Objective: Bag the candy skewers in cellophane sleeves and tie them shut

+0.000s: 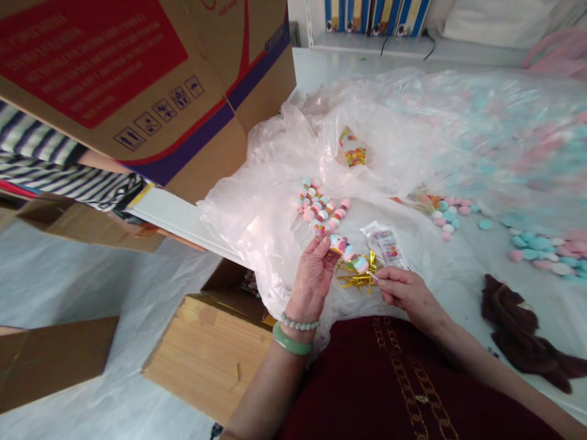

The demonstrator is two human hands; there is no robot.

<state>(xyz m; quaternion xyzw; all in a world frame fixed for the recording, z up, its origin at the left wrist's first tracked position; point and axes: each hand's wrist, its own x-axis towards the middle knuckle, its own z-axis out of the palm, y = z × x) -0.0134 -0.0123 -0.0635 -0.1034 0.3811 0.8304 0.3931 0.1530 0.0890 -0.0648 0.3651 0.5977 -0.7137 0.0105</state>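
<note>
My right hand (408,293) pinches the thin white stick of a candy skewer (361,264), threaded with pink and blue marshmallow-like pieces. At the skewer's other end, my left hand (316,266) is closed on a small printed plastic bag (338,243) with a colourful pattern. Whether the skewer's tip is inside the bag is hard to make out. Under the skewer lies a heap of gold twist ties (355,281). Several more candy skewers (316,205) rest just beyond my left hand. A white printed packet (385,241) lies beyond my right hand.
Clear plastic sheeting (275,159) covers much of the table. Loose pastel candies (541,244) and a dark brown cloth (509,324) lie at right. A large carton (206,79) stands at left, beside another person's striped sleeve (41,140). An open box (215,342) sits below the table edge.
</note>
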